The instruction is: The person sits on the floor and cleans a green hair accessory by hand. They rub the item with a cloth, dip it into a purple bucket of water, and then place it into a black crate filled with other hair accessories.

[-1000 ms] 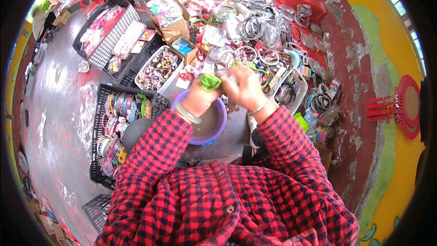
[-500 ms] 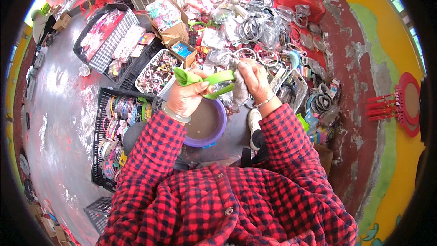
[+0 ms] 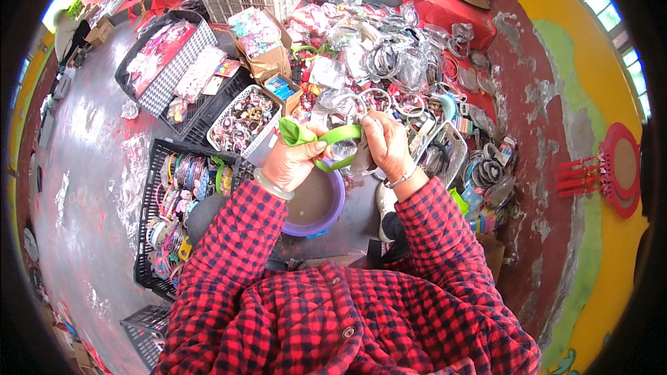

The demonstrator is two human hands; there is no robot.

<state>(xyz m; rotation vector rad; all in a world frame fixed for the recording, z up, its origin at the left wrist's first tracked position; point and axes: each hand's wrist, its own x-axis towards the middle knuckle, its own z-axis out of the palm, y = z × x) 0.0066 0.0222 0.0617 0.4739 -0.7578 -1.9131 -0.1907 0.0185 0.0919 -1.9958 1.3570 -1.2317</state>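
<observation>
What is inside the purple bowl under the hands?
The round purple plastic bowl shows only a bare brownish-grey inside, with nothing lying in the part that shows. Its far edge is covered by the left hand holding a green headband.

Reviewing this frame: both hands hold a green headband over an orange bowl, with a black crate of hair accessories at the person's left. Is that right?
Not quite. The bowl under the hands is purple, not orange, as the head view shows. The rest holds: the left hand and right hand hold the green headband, and the black crate of hair accessories sits at the person's left.
</observation>
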